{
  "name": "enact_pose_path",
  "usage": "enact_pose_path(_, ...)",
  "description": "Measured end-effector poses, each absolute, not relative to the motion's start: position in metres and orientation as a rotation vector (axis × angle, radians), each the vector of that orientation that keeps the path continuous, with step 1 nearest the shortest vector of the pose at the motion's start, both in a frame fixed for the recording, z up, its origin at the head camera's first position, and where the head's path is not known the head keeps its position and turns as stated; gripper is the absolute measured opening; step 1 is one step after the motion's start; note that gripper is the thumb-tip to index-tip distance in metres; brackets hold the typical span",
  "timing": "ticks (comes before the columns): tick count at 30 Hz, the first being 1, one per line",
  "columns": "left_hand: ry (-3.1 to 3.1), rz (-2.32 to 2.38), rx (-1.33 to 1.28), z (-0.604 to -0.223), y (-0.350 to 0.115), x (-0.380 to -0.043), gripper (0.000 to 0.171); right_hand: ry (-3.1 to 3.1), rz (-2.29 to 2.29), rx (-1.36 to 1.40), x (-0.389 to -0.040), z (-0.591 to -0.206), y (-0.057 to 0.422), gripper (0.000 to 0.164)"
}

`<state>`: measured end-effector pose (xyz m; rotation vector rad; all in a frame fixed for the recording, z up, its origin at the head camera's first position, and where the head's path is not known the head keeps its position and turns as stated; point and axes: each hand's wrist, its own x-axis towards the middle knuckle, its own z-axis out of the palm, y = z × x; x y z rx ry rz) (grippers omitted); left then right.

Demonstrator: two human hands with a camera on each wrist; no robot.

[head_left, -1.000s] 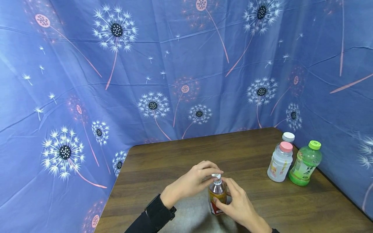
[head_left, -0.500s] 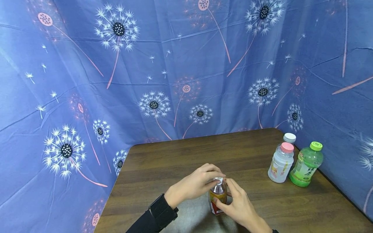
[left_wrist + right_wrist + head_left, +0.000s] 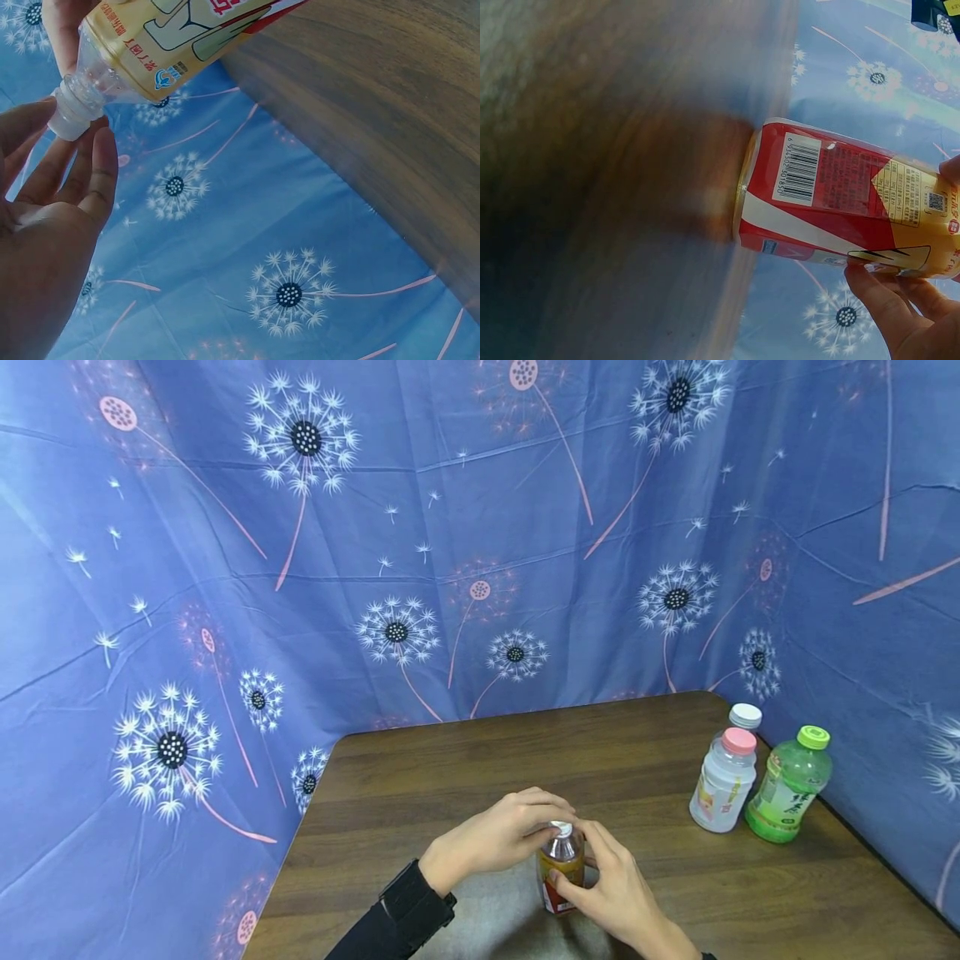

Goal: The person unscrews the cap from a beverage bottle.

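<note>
An upright plastic drink bottle [image 3: 562,868] with a red and yellow label stands on the table in front of me. At its mouth sits a white cap [image 3: 69,124], which my left hand [image 3: 498,833] pinches between thumb and fingers from the left. My right hand [image 3: 613,883] grips the bottle's body, thumb on the near side and fingers round the far right side. The right wrist view shows the label's barcode [image 3: 798,169] near the bottle's base. Part of the cap is hidden by the left fingers in the head view.
At the table's right side stand a white bottle with a pink cap [image 3: 724,781], a green bottle [image 3: 789,785] with a light green cap, and behind them a white-capped bottle [image 3: 746,717]. A blue dandelion-print cloth [image 3: 450,527] hangs round the wooden table [image 3: 450,768].
The white cap, higher and tilted over the bottle's neck a second ago, now sits lower on it. My left hand has come down slightly with it. The right hand's hold looks the same.
</note>
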<state>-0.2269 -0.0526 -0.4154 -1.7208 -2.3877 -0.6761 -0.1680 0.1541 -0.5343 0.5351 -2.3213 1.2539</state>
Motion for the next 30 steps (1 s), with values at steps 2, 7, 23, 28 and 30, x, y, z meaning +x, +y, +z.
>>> enact_pose_path(2, -2.408, -0.683, -1.735, -0.415, -0.053, -0.227, 0.030, -2.323, 1.253, 0.527, -0.168, -0.534, 0.154, 0.074)
enact_pose_path(7, -2.416, -0.655, -1.780, -0.415, -0.053, -0.229, 0.036, -2.328, 1.254, 0.501, -0.167, -0.534, 0.154, 0.070)
enact_pose_path(23, -2.364, -0.352, -1.263, -0.433, -0.027, -0.217, 0.048, -2.341, 1.264, 0.538, -0.166, -0.535, 0.155, 0.074)
enact_pose_path(28, -2.334, -0.425, -1.285, -0.435, -0.027, -0.218, 0.027, -2.332, 1.284, 0.532, -0.167, -0.535, 0.155, 0.074)
enact_pose_path(30, -2.347, -0.491, -1.341, -0.433, -0.029, -0.219, 0.022, -2.332, 1.286, 0.535, -0.167, -0.535, 0.155, 0.074)
